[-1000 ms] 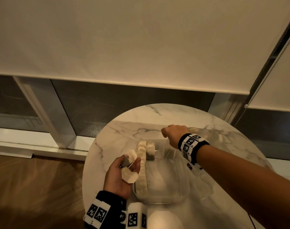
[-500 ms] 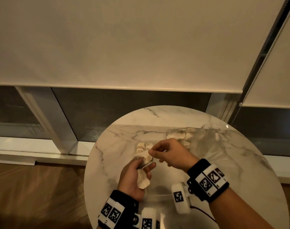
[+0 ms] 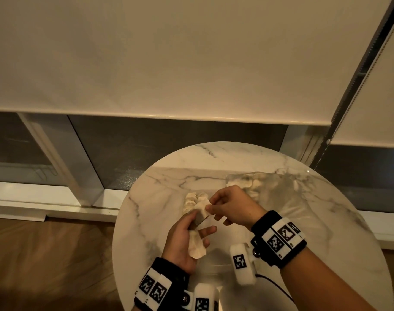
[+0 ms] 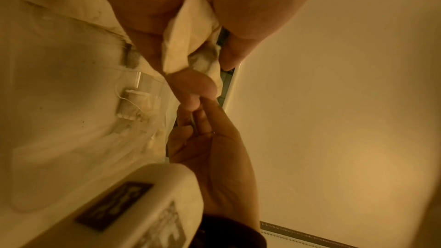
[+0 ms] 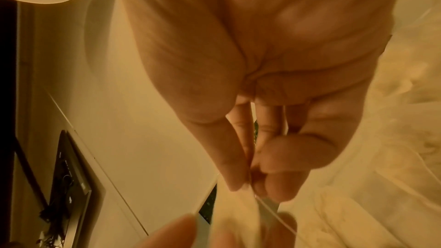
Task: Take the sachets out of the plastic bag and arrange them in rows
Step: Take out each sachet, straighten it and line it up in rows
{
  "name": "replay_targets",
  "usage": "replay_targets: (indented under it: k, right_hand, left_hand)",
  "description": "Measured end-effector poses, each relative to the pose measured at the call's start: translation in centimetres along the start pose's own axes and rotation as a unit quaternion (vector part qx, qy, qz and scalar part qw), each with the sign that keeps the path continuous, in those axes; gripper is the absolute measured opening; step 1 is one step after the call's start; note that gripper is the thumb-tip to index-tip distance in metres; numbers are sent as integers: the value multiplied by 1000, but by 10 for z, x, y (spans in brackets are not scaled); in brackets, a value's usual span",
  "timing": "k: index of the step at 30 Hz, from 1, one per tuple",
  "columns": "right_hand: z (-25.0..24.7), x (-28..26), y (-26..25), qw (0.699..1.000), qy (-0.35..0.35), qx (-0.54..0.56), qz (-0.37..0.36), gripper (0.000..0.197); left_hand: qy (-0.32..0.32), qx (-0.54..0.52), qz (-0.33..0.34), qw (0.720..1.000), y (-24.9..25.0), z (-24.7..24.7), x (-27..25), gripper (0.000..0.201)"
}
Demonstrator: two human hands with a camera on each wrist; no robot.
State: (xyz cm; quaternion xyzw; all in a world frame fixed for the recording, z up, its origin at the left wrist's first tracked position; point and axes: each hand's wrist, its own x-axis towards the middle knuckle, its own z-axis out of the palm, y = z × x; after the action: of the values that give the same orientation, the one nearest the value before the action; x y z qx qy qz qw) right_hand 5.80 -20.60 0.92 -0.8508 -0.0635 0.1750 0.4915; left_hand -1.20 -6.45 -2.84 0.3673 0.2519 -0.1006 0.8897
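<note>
Several pale sachets sit gripped in my left hand over the middle of the marble table. My right hand meets it from the right. Its thumb and forefinger pinch the edge of the top sachet. In the left wrist view a sachet is wedged between my left fingers, and the right hand reaches up to them. In the right wrist view the fingertips are pressed together on a thin edge. The clear plastic bag lies at the far right with sachets inside.
A short row of sachets lies in a clear tray just beyond my hands; they show in the left wrist view too. The table edge curves close on the left. Behind the table are a window frame and a lowered blind.
My right hand has come back from the bag at the far right to my left hand and taken a pinch on the top sachet. The left hand rose slightly with its sachets.
</note>
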Motion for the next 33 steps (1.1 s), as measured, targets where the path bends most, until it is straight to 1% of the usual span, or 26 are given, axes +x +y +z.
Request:
replay_targets:
  k: [2,5,7,8,10,13,15,18,23,25,29,33]
  right_hand:
    - [-1,7,2,999,16,-28,-12,12]
    - [-3,22,10,993,69,-97,-23,7]
    - [-2,32,16,985,83,-150,-19,6]
    - [0,37,20,981,74,-177,-13,7]
    - [4,49,25,974,34,-223,3,7]
    - [12,65,30,967,-31,-253,27,7]
    - [16,76,31,961,-47,-272,28,9]
    - [21,91,32,957,-46,-285,32,12]
    - [29,112,36,963,-12,-265,44,7]
    - [31,117,38,964,-2,-263,43,7]
    - [35,122,41,966,13,-252,54,11]
    - [38,124,45,969,22,-238,59,8]
  left_hand:
    - [27,-24,1,999,1,-4,4,36]
    - [92,-90,15,992,6,-13,10,44]
    - [113,-119,19,986,11,-19,12,37]
    - [114,-125,17,985,14,-21,12,30]
    - [106,-129,3,986,20,-24,7,18]
    - [102,-136,-7,985,25,-29,4,17]
    - [106,-136,-6,985,25,-33,7,16]
    - [115,-136,-1,984,26,-36,9,15]
    - [108,-137,3,985,28,-37,6,12]
    - [110,-137,4,985,30,-37,5,13]
    - [107,-138,11,985,29,-43,8,8]
    - [106,-140,11,984,29,-45,10,6]
